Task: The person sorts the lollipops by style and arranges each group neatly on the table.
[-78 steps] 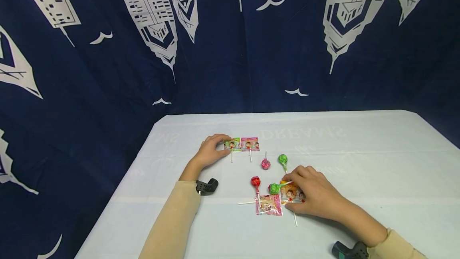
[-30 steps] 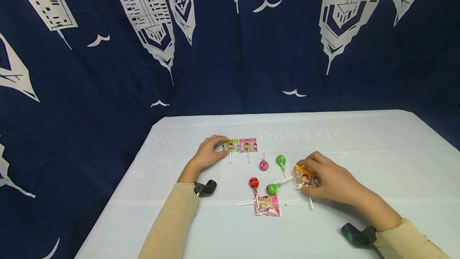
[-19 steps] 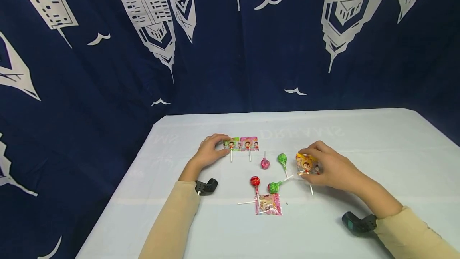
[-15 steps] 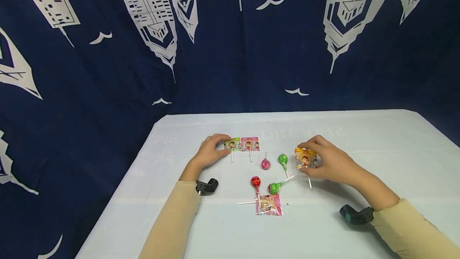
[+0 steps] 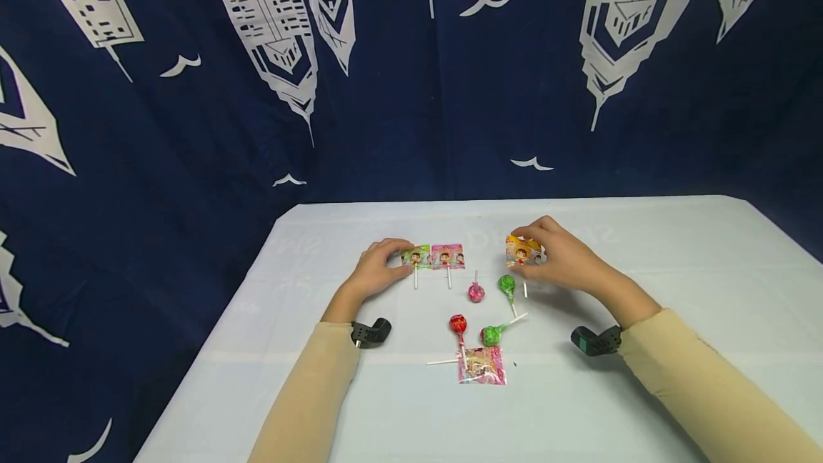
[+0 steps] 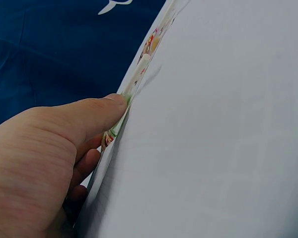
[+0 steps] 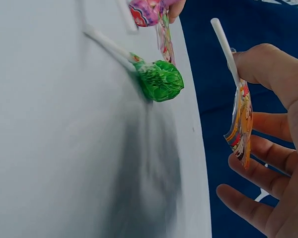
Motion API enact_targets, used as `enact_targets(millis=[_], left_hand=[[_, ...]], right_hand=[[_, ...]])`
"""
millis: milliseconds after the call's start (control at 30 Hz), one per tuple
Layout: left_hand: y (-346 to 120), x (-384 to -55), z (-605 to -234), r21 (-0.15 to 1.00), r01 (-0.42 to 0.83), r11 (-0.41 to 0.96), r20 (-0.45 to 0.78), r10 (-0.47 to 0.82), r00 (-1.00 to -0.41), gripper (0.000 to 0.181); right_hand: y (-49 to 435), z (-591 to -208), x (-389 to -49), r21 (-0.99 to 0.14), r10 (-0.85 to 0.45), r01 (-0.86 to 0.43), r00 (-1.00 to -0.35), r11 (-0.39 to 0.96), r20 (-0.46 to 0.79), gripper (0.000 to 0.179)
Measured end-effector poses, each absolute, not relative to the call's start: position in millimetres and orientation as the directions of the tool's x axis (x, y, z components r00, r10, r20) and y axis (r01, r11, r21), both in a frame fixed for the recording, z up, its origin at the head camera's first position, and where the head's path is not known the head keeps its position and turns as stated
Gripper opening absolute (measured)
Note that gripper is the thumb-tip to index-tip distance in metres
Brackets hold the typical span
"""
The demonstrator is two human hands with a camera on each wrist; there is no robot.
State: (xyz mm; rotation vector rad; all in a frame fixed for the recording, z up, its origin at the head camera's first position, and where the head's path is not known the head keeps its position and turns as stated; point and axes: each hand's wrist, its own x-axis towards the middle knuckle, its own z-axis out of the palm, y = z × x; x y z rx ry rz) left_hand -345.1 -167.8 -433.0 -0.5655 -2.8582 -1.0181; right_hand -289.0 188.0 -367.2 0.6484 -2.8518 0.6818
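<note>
the step in hand, i'd say, is positioning the orange flat-wrapped lollipop (image 5: 522, 250): my right hand (image 5: 562, 256) pinches it between thumb and fingers, held above the tabletop (image 5: 398, 420), beyond and right of the pink ball lollipop (image 5: 476, 293). beyond and left of that pink ball, my left hand (image 5: 379, 270) pinches the green flat-wrapped lollipop (image 5: 421, 256) by its edges, with a pink flat-wrapped lollipop (image 5: 448, 256) just beside it. the next move probably calls for a light grip and a level lowering, keeping the stick off the green ball lollipop (image 5: 506, 284), right of the pink ball. nearer me than the pink ball lie a red ball lollipop (image 5: 458, 324), a green-and-red ball lollipop (image 5: 491, 336) and another pink packet (image 5: 484, 366). the tabletop is white; behind it hangs navy cloth (image 5: 411, 127) printed with upside-down white skyscrapers (image 5: 270, 34).
</note>
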Motion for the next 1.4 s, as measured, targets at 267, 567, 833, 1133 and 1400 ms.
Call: enact_targets(millis=[267,567,833,1133,1400], left_hand=[[-167,-347,-437,0.592,0.368,0.717,0.175,0.331,-0.927,0.045],[-170,-346,-433,0.592,0.363,0.719,0.175,0.326,-0.929,0.046],[-169,-347,-435,0.596,0.369,0.713,0.182,0.328,-0.927,0.045],[-167,-346,-434,0.594,0.371,0.713,0.185,0.328,-0.926,0.044],[-167,-347,-435,0.594,0.368,0.715,0.183,0.326,-0.928,0.044]], right_hand=[[174,-372,-311,-0.433,-0.336,-0.397,-0.917,0.809,0.214,0.063],[150,-377,-332,-0.405,-0.361,-0.405,-0.914,0.82,0.183,0.066],[131,-387,-343,-0.378,-0.406,-0.422,-0.905,0.824,0.127,0.067],[128,-394,-352,-0.395,-0.423,-0.413,-0.904,0.821,0.066,0.066],[128,-398,-354,-0.369,-0.452,-0.438,-0.89,0.82,0.052,0.062]])
